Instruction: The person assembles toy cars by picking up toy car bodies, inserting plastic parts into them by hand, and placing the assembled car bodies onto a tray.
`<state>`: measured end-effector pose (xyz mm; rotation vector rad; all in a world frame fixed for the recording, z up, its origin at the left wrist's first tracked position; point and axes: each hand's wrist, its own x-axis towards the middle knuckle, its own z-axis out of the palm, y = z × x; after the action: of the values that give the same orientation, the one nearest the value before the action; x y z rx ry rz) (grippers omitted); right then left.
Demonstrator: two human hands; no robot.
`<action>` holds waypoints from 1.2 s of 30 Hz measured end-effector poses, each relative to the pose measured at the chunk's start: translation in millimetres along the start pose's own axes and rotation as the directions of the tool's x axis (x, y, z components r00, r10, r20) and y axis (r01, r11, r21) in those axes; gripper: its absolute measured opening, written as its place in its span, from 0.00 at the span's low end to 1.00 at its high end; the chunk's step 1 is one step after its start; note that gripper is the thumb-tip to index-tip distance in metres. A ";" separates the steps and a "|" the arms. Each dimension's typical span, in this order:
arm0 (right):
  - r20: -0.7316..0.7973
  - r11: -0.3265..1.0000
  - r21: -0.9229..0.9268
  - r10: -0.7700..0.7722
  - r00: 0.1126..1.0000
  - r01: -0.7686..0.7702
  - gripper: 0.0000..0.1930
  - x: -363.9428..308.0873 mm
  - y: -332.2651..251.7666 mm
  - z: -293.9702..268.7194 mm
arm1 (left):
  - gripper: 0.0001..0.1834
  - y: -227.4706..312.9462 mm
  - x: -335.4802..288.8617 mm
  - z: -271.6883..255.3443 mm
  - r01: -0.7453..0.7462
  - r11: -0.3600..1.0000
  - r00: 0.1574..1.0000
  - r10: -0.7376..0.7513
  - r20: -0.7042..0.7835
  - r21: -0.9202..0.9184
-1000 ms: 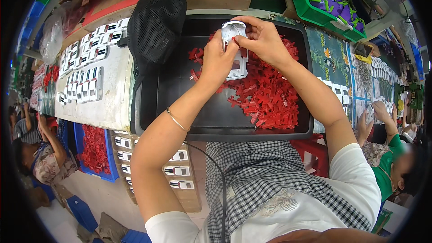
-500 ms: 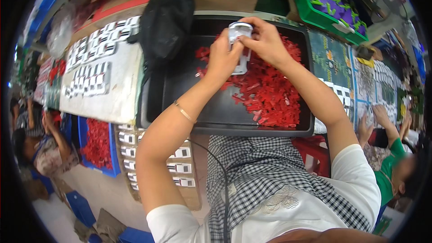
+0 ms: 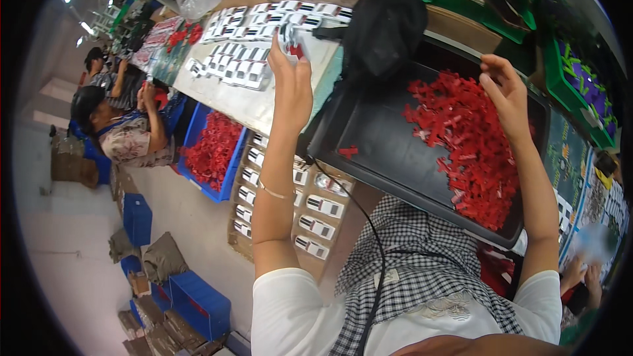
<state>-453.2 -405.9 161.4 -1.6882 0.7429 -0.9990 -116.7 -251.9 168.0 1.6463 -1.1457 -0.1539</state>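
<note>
The checked apron point(image 3: 428, 250) lies nearest, a dark cable point(image 3: 382, 257) running down across it; just beyond stands the black tray point(image 3: 379, 135), a heap of red pieces point(image 3: 471, 148) over its right side and one stray red piece point(image 3: 348, 151) near its front edge. The right hand point(image 3: 506, 95) hangs above the heap's far right side, fingers loosely bent and spread from the thumb, with nothing visible between them; the left hand point(image 3: 291, 92) reaches out over the pale bench point(image 3: 257, 107) left of the tray, thumb and fingers pinching a white shell point(image 3: 288, 34) with a red part point(image 3: 295, 51) showing in it; the fingertips are partly hidden and the shell is blurred, so whether it touches the bench I cannot tell.

The step in hand seems to be setting the shell down beside the rows of white shells point(image 3: 237, 64); that calls for lining it up with its neighbours without nudging them, then loosening the pinch, while the right hand is well placed for picking from the heap.

A black mesh bag point(image 3: 386, 33) lies between bench and tray; lower down, left of the tray, more white cases point(image 3: 323, 206) sit on a brown board; farther off stand a blue bin point(image 3: 234, 165) of red pieces and a seated co-worker point(image 3: 135, 135).
</note>
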 end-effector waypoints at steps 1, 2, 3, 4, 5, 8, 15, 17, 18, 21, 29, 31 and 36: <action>0.019 0.999 -0.044 -0.028 0.999 0.029 0.17 0.0 -1.0 0.4 | 0.35 -30.1 6.0 -2.7 -0.153 0.938 0.988 0.155 0.017 0.310; 0.031 0.996 -0.082 -0.032 0.999 0.034 0.17 -0.8 -1.9 -0.2 | 0.35 -56.2 9.0 -4.1 -0.134 0.913 0.991 0.118 0.065 0.386; 0.051 0.993 -0.112 -0.042 0.998 0.048 0.16 -1.5 -5.8 2.9 | 0.36 -79.8 9.1 -12.7 -0.113 0.877 0.992 0.076 0.098 0.468; 0.061 0.984 -0.159 -0.065 0.996 0.074 0.14 -2.7 -7.0 6.2 | 0.37 -106.6 8.8 -14.5 -0.063 0.833 0.998 0.038 0.057 0.550; 0.074 0.974 -0.209 -0.075 0.994 0.089 0.14 -3.7 -6.8 6.2 | 0.35 -119.1 7.3 -13.1 -0.044 0.768 0.996 -0.014 0.084 0.639; 0.114 0.922 -0.355 -0.119 0.986 0.152 0.12 -5.7 -12.5 7.4 | 0.29 -150.2 6.4 -11.5 -0.087 0.568 0.996 0.063 0.062 0.818; 0.164 0.863 -0.472 -0.114 0.980 0.180 0.11 -2.0 -20.0 7.8 | 0.26 -203.7 35.3 -38.4 -0.021 0.550 0.997 -0.047 0.056 0.835; 0.169 0.861 -0.479 -0.103 0.980 0.173 0.11 -0.8 -19.9 8.0 | 0.27 -217.8 47.7 -50.4 0.022 0.533 0.995 -0.097 0.035 0.846; 0.175 0.865 -0.473 -0.091 0.980 0.165 0.11 -0.3 -20.6 8.9 | 0.27 -224.9 55.1 -59.3 0.051 0.524 0.993 -0.118 0.013 0.850; 0.177 0.875 -0.464 -0.064 0.982 0.140 0.11 -1.0 -22.9 6.9 | 0.34 -237.3 79.4 -70.2 0.156 0.433 0.986 -0.128 -0.111 0.888; 0.230 0.873 -0.452 -0.082 0.970 0.181 0.11 -2.7 -35.5 8.3 | 0.36 -178.6 71.7 -32.7 0.008 0.751 0.956 0.189 -0.226 0.660; 0.202 0.856 -0.477 -0.114 0.973 0.200 0.11 -3.5 -35.2 -0.3 | 0.29 -130.3 58.1 -11.6 -0.155 0.844 0.945 0.278 -0.170 0.513; -0.014 0.940 -0.328 -0.104 0.994 0.094 0.07 -11.7 -38.6 -22.6 | 0.19 -22.4 9.7 -0.2 -0.412 0.850 0.901 0.434 0.007 0.329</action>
<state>-478.0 -393.8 198.5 -2.0172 0.8898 -1.0141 -98.1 -259.7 154.3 1.6156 -1.5124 0.3926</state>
